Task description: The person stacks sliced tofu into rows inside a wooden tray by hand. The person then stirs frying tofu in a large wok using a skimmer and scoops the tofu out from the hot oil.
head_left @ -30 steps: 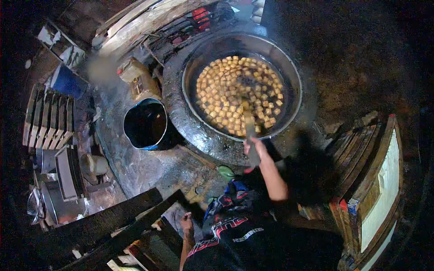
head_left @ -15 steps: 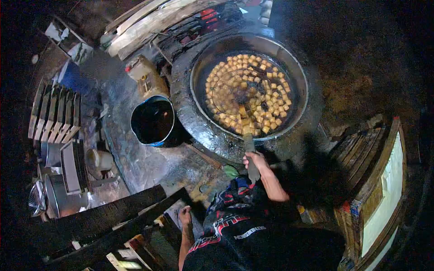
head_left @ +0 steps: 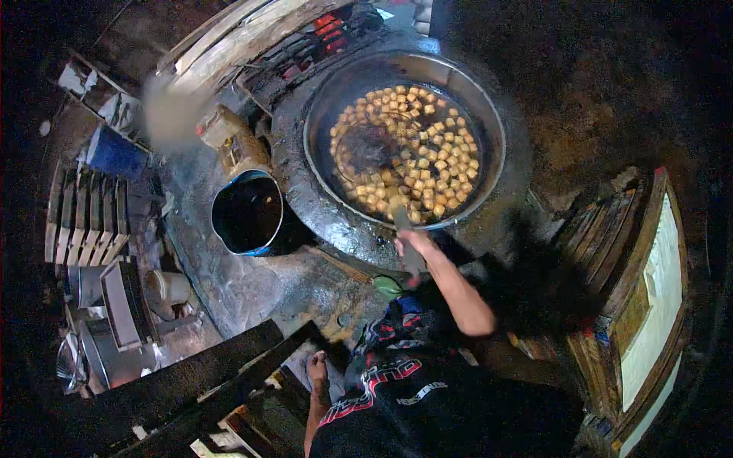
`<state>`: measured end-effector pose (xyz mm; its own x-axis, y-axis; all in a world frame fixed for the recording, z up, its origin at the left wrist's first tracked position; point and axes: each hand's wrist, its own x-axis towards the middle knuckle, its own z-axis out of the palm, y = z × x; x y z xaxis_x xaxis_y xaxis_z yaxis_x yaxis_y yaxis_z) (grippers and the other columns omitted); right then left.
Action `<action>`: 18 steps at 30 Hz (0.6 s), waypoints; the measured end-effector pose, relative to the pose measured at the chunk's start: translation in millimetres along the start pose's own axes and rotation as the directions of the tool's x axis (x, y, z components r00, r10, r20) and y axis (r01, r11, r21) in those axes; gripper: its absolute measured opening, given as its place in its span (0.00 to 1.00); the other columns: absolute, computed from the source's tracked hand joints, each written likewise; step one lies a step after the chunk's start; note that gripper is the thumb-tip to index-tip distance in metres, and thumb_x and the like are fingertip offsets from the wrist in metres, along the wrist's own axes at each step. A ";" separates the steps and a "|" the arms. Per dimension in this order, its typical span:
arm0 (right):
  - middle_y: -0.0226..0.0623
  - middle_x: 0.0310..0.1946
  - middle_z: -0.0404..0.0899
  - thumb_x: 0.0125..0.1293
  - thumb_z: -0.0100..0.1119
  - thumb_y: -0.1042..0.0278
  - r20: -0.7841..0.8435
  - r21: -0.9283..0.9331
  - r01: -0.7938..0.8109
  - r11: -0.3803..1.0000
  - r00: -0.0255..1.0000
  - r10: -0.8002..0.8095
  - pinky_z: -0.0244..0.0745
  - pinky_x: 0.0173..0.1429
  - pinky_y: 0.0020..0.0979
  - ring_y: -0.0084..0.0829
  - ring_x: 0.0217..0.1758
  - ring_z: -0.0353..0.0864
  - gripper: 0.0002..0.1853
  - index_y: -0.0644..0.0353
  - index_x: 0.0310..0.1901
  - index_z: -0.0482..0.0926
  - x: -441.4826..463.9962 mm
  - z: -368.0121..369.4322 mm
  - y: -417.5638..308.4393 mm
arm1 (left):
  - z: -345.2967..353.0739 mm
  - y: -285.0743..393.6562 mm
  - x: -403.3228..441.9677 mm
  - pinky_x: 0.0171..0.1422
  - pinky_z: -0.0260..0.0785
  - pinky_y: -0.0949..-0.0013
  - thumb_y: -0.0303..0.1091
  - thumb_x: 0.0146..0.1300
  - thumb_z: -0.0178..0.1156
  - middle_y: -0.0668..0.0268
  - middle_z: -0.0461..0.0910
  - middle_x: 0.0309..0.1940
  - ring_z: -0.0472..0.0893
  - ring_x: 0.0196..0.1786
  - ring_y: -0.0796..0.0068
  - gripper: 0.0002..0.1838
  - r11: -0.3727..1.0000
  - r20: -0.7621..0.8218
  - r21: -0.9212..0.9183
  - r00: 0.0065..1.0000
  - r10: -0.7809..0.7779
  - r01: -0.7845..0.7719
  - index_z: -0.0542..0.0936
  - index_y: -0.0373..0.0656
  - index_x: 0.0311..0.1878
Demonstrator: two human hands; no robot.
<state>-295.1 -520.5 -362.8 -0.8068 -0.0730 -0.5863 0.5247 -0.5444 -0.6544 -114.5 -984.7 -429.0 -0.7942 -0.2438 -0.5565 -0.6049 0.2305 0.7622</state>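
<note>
My right hand (head_left: 414,246) is closed around the handle of a wire skimmer (head_left: 402,217) at the pan's near rim. The round mesh head of that skimmer reaches into a large round frying pan (head_left: 500,156), towards its left side. Dark liquid fills the pan, and many golden cubes, which look like fried tofu (head_left: 439,179), float in it, some around and under the mesh. Low at my left side, my left hand (head_left: 317,366) has curled fingers and shows nothing in them, beside dark wooden boards (head_left: 198,382).
Left of the pan stands a dark bucket (head_left: 216,221) with a blue rim, a dirty jerrycan (head_left: 233,141) behind it. Slatted wooden racks (head_left: 88,217) lie far left. Stacked wooden frames (head_left: 641,305) rise on the right. A blurred pale shape (head_left: 174,114) hangs at upper left.
My right hand has pushed forward with the skimmer, and its mesh head has shifted left through the cubes. The whole view has moved slightly. My left hand stays low at my side.
</note>
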 end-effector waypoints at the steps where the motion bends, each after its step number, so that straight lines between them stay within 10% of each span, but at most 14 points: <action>1: 0.34 0.19 0.73 0.58 0.52 0.71 -0.061 0.060 -0.053 0.997 0.997 0.056 0.70 0.20 0.28 0.25 0.18 0.71 0.05 0.63 0.30 0.70 -21.2 4.5 1.2 | 0.9 0.4 -0.9 0.45 0.64 0.76 0.33 0.59 0.58 0.70 0.77 0.32 0.73 0.37 0.79 0.07 0.997 0.004 -0.058 0.999 0.051 -0.050 0.78 0.38 0.36; 12: 0.34 0.20 0.72 0.55 0.53 0.72 -0.246 0.145 -0.028 0.989 0.967 0.064 0.71 0.20 0.30 0.26 0.19 0.72 0.05 0.64 0.32 0.71 -52.2 -8.8 37.5 | -5.7 -24.2 31.5 0.45 0.63 0.75 0.34 0.59 0.58 0.68 0.76 0.34 0.72 0.39 0.76 0.09 0.897 0.359 -0.396 0.932 -0.047 0.198 0.75 0.39 0.36; 18: 0.33 0.22 0.72 0.57 0.52 0.70 -0.218 0.324 -0.064 0.944 0.966 0.140 0.70 0.22 0.26 0.23 0.21 0.71 0.05 0.62 0.31 0.71 -72.5 0.6 21.8 | -9.2 8.7 39.3 0.49 0.62 0.74 0.35 0.59 0.56 0.70 0.75 0.36 0.72 0.42 0.78 0.07 0.988 0.253 -0.114 0.958 0.133 -0.107 0.74 0.42 0.35</action>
<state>-225.4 -527.6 -334.3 -0.6465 0.0352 -0.7621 0.4588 -0.7802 -0.4252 -150.5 -1000.8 -441.2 -0.8559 0.0358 -0.5158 -0.5061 0.1462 0.8500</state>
